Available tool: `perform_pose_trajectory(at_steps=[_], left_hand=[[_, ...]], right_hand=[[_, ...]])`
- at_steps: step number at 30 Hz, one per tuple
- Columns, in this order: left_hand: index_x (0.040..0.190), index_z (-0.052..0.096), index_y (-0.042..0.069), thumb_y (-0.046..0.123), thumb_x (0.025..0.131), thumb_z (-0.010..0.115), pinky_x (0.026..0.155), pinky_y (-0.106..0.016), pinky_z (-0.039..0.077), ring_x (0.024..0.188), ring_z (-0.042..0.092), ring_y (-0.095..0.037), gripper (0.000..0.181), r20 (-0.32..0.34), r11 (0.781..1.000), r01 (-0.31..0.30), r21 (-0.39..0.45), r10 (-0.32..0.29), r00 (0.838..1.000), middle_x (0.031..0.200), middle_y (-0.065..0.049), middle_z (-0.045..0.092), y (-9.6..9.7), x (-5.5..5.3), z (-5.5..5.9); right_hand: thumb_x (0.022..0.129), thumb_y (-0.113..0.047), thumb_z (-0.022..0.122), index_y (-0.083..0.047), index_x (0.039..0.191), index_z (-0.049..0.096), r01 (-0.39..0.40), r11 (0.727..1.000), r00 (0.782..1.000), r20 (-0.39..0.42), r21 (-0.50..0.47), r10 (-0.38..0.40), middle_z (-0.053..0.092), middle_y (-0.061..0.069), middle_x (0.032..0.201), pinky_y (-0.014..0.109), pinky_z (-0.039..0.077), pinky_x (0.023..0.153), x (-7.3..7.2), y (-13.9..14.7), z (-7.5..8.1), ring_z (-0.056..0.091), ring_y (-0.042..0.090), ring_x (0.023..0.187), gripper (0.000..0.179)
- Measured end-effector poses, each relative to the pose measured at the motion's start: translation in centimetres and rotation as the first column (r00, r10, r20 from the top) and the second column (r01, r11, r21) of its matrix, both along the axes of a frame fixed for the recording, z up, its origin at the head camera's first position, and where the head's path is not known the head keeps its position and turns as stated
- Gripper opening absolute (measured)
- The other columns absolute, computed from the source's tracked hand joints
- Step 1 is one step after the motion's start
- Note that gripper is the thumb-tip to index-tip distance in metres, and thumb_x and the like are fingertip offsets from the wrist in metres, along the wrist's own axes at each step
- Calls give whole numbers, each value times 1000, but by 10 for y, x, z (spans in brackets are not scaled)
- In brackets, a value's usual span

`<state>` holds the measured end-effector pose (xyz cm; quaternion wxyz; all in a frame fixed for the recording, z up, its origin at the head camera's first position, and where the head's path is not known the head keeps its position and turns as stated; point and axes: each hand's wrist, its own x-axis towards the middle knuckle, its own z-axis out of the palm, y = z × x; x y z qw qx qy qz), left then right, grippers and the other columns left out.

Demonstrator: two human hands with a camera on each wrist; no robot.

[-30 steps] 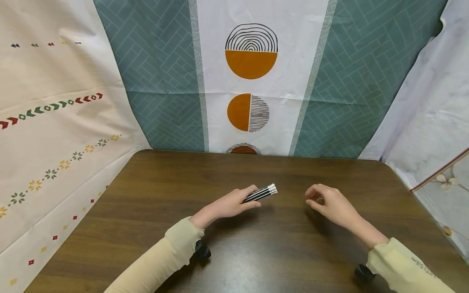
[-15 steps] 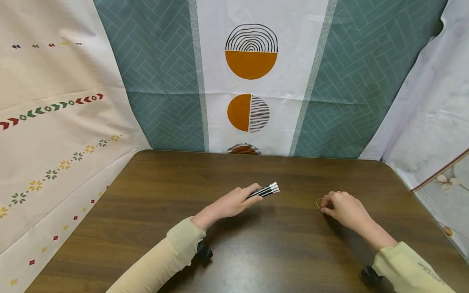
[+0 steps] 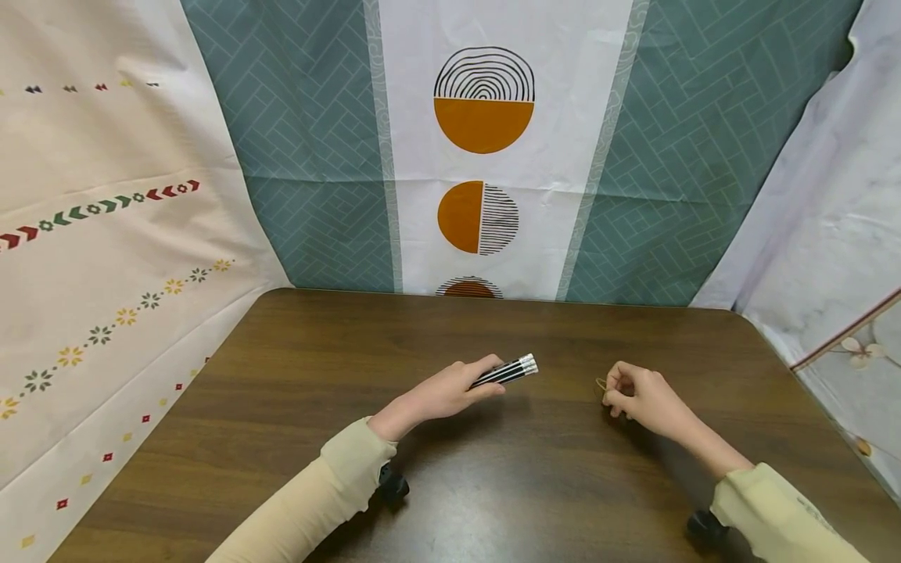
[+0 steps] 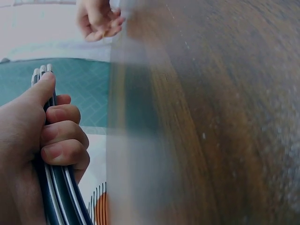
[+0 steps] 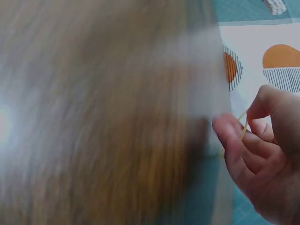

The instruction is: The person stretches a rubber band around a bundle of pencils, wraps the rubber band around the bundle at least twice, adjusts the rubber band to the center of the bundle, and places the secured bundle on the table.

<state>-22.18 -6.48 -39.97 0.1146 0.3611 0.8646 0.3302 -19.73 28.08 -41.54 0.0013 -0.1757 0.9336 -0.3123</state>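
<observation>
My left hand [image 3: 442,391] grips a bundle of black-and-white striped pencils [image 3: 508,371] above the table's middle. Their pale ends point right and away from me; in the left wrist view, curled fingers and thumb wrap round the pencils [image 4: 60,187]. To the right, apart from the bundle, my right hand [image 3: 649,402] pinches a thin yellow rubber band [image 3: 601,383] just over the tabletop. The right wrist view shows the rubber band [image 5: 244,130] as a small loop between thumb and fingers, partly hidden by them.
Brown wood-grain table [image 3: 338,328] lies under both hands. A teal and white patterned cloth [image 3: 324,156] hangs behind its far edge. Light cloths hang along the left and right sides. Each wrist carries a black camera, such as the wrist camera [image 3: 394,486] on the left.
The right hand has moved right and down, then slightly back left and up, and the rubber band now shows beyond its fingertips. The left hand and the pencils have barely shifted.
</observation>
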Motion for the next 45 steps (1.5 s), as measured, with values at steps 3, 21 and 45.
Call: perform_pose_trajectory(at_steps=[3, 21, 45], left_hand=[[129, 49, 21, 37, 102, 53, 61, -20, 38, 65, 45, -6, 32, 5, 1000, 3, 2, -3, 1000, 86, 3, 56, 0, -1, -1], [127, 52, 22, 39, 102, 52, 60, -20, 39, 64, 45, -5, 30, 32, 1000, 16, -2, -16, 999, 83, 5, 55, 2, 0, -3], [124, 52, 22, 40, 102, 51, 58, -19, 37, 59, 42, -3, 28, 41, 999, 34, 0, -34, 999, 74, 7, 49, 3, 1, -7]], right_hand=[[98, -9, 58, -8, 92, 53, -40, 996, 990, 133, -78, 50, 67, 2, 73, 27, 47, 48, 1, -3, -2, 58, 10, 51, 8], [87, -15, 72, -17, 76, 60, -129, 983, 989, 96, 135, 116, 51, -10, 59, 20, 37, 51, 7, -5, 5, 42, -1, 51, 16], [92, -14, 66, -14, 68, 56, -351, 935, 910, 220, -46, 352, 38, -14, 55, 18, 36, 55, 13, -20, 16, 33, -5, 52, 26]])
